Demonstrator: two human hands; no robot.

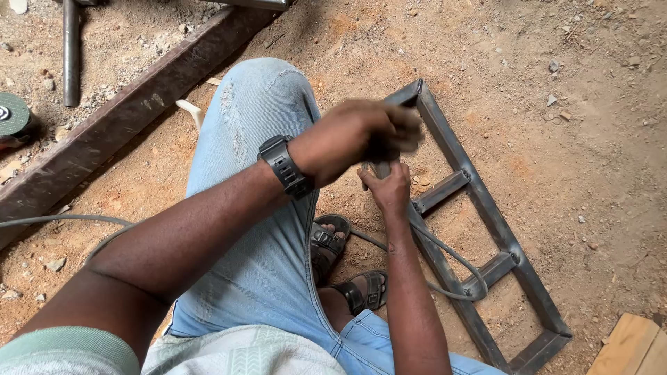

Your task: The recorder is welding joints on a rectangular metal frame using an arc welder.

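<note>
Left hand [361, 135]: blurred, closed in a loose fist above the frame's near rail; whatever sits inside that grip too smeared to tell.
Right hand [390, 186]: fingers wrapped tight round a thin dark tool [366, 169], tip hidden under the left hand; kind of tool not clear.
Metal frame [479, 229]: ladder-shaped, welded from dark square tube, lying flat on the dirt floor [556, 139], just beside the sandalled feet [347, 264].
Cable [445, 257]: grey, running from under the leg, draped across the near rail and looped between two rungs.
Risk, knuckles: both hands stacked close over one spot; a slip of the upper fist likely to land on the lower fingers.
Risk, cable: lying on raw steel edges near the working point; could be nicked, scorched or snagged by a foot.
Risk, feet: open sandals right next to the rail; toes exposed to sparks, burrs or a dropped tool.
Risk, frame: unclamped on loose soil; apt to shift or rock under pressure.
Behind: long rusty beam [132, 111] and a green disc [12, 114], well apart.
</note>
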